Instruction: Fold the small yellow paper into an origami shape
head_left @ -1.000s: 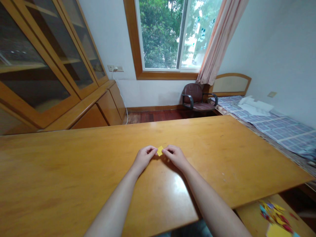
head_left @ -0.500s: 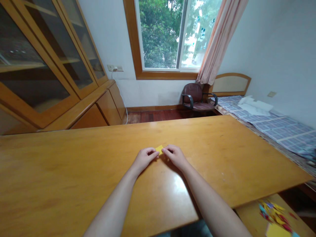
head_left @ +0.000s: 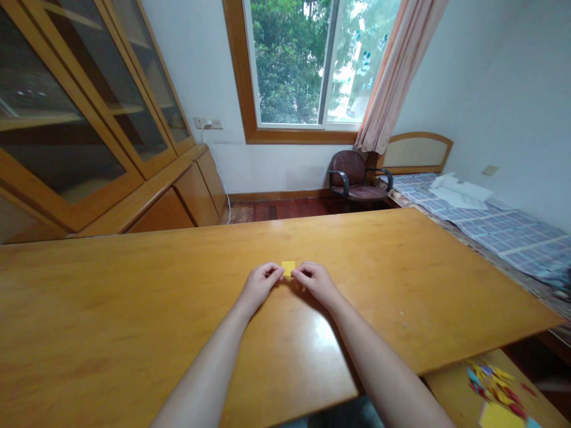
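A small yellow square of paper [head_left: 288,268] is held up just above the wooden table [head_left: 134,309], between my two hands. My left hand [head_left: 262,282] pinches its left edge low down with thumb and forefinger. On the other side, my right hand [head_left: 316,279] pinches the lower right corner the same way. The flat face of the paper is turned toward me. Any folds in it are too small to make out.
At the lower right, a lower surface [head_left: 450,380] bears a heap of coloured paper pieces [head_left: 495,383] and a yellow sheet [head_left: 502,416]. Beyond the table stand an armchair [head_left: 352,175], a bed [head_left: 482,220] and a glass-doored cabinet [head_left: 98,107].
The yellow paper has turned from a tilt to level, and more of its face shows. My left hand has shifted slightly up and left; the right hand has hardly moved.
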`<state>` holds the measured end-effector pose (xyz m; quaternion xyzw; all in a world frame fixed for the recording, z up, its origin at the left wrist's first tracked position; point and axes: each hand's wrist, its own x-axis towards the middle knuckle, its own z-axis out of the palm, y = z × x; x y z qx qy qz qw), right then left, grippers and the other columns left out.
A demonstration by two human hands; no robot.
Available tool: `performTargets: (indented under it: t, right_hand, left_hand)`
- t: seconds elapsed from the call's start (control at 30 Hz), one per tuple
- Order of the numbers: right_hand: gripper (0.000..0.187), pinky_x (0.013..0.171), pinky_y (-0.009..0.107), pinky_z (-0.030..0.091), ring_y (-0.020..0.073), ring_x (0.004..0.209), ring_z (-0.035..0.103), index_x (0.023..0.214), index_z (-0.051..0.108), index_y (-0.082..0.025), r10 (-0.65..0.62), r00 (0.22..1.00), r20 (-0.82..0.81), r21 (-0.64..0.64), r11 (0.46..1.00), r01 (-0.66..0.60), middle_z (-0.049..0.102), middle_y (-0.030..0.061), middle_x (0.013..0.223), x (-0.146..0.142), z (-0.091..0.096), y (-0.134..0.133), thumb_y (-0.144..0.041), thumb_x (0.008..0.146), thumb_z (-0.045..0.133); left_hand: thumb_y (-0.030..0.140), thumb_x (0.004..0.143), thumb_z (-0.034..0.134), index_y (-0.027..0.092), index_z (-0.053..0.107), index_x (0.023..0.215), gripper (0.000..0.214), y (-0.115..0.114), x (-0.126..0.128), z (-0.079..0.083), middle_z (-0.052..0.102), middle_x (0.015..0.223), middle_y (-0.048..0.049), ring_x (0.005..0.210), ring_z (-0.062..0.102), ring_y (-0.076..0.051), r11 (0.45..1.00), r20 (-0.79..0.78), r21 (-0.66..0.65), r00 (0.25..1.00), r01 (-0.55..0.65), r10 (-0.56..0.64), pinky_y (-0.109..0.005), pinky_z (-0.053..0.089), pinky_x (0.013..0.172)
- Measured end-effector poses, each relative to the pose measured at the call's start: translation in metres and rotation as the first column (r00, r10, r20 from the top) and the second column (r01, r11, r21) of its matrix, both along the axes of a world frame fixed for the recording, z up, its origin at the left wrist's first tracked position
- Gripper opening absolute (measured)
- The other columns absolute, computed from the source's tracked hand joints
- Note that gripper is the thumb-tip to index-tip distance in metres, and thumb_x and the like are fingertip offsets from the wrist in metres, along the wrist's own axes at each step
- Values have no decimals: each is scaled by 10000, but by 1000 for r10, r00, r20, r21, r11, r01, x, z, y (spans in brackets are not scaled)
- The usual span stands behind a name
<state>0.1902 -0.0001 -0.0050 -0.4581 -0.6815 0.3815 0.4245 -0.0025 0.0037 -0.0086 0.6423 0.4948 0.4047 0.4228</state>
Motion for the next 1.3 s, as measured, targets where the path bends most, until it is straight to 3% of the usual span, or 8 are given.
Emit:
performTargets:
  t: [0.23,0.47,0.6,0.77,1.07,1.3]
  right_hand:
    - [200,644,243,414,136,646,578,685,698,-160,23,1000,-18,6,1000,-23,645,10,655,1,1,1,-266,840,630]
    - [177,656,253,435,145,673,597,723,711,-169,16,999,-46,18,1000,-15,664,20,693,0,-4,2,-299,828,653]
    - [160,674,261,464,152,714,611,810,721,-167,-34,995,-95,9,999,35,683,37,781,-1,-6,2,-323,785,696]
    - [150,675,264,474,153,714,615,775,724,-167,21,999,-44,7,1000,-21,686,39,753,0,-3,1,-310,795,681]
    - [133,658,255,466,145,676,610,726,700,-163,-19,999,-46,7,1000,20,668,27,709,0,-1,-1,-275,793,672]
    - [124,655,253,464,143,675,611,743,710,-163,-15,1000,-22,37,999,15,669,29,716,0,-1,-1,-265,804,675]
  left_hand:
    - [403,831,600,167,691,791,256,2,-2,-4,686,790,-29,765,609,-171,998,-15,59,1000,10,-9,-248,458,712]
    - [396,822,601,165,652,742,250,0,-3,-3,651,707,-17,693,584,-160,999,-33,33,999,43,-42,-247,442,667]
    - [346,822,588,167,633,698,222,-5,-2,4,635,680,-7,664,559,-151,994,-142,59,986,93,-84,-248,415,648]
    - [305,808,590,174,654,694,185,-10,2,12,647,698,-15,678,560,-160,978,-276,110,951,177,-141,-264,413,661]
    - [344,795,636,176,666,704,193,-6,-4,8,635,712,-18,704,580,-162,990,-76,139,997,1,10,-263,435,672]
    - [347,821,633,176,679,734,197,-5,-5,10,595,765,-29,738,560,-157,976,-71,215,997,19,-4,-264,431,684]
